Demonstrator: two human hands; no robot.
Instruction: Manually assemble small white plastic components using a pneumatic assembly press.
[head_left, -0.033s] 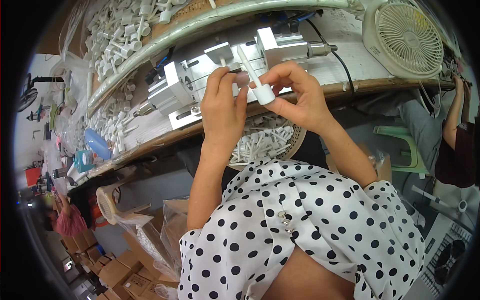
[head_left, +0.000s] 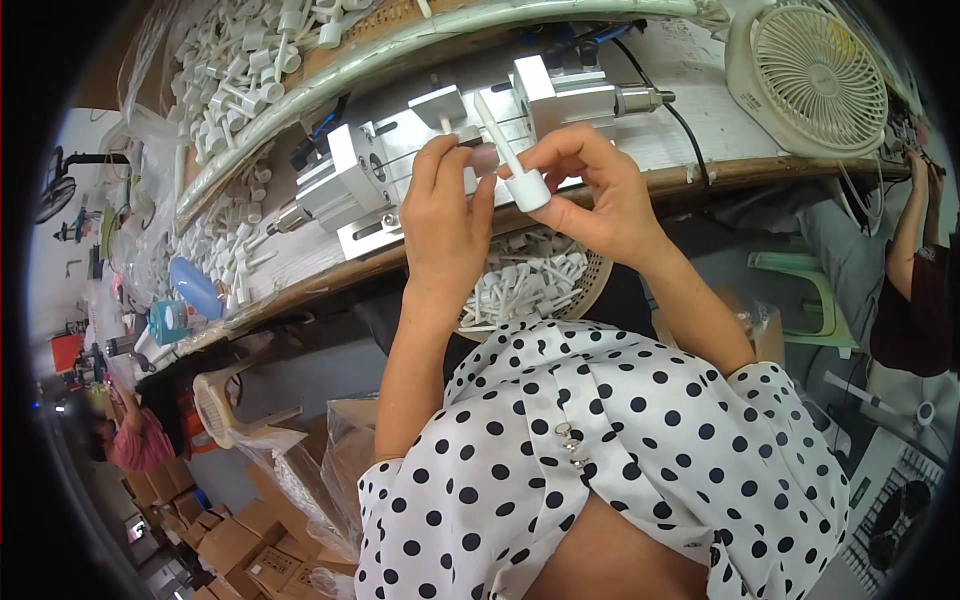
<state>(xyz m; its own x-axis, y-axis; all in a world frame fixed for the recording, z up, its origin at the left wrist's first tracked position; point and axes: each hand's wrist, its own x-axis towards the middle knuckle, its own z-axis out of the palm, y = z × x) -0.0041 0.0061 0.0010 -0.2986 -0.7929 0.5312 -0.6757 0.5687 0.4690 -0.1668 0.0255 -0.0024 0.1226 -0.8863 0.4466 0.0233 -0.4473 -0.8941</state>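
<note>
My right hand [head_left: 600,195] pinches a white cap with a long thin stem [head_left: 526,188] between thumb and fingers. The cap end is low, and the stem slants up and left over the machine. Close beside it, my left hand [head_left: 443,205] is closed, fingers bent toward the thumb. A small white plastic piece [head_left: 470,180] shows between its fingers and thumb, mostly hidden. Both hands are just in front of a metal clamping fixture [head_left: 360,165] with silver blocks at either side. Under the hands, a basket [head_left: 600,272] full of similar white stemmed caps rests at my lap.
A heap of white caps [head_left: 240,85] lies behind a plastic-wrapped rail [head_left: 330,75] on the bench. A beige fan [head_left: 815,75] stands at the far right, near a black cable [head_left: 680,130]. A green stool [head_left: 800,290], cardboard boxes [head_left: 240,545] and two other people are around the bench.
</note>
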